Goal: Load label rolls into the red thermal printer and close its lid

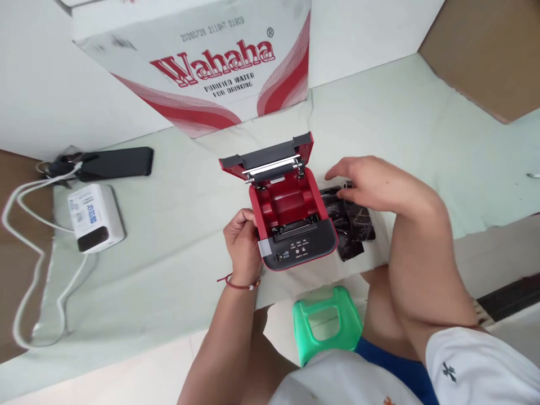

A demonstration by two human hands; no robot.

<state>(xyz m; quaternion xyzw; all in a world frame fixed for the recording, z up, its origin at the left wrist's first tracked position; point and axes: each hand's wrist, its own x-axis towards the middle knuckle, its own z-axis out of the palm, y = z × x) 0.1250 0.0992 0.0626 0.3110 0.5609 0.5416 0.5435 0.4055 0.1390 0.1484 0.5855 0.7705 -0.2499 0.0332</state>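
A red and black printer-like device (291, 205) has its lid (270, 157) raised, showing a red hollow compartment with nothing in it. At its left side, my left hand (243, 242) is closed around the casing, with a red string bracelet at the wrist. To the right of the device, my right hand (363, 183) hovers with fingers apart over dark, marbled crumpled wrapping (352, 222); its fingertips are near the wrapping's upper edge, and contact cannot be made out.
A large Wahaha carton (228, 67) stands behind the device. On the left are a white power bank (96, 216), a black phone-like object (122, 162) and a looped white cable (31, 270). A green stool (301, 332) is below the table edge. Brown cardboard (489, 56) is at upper right.
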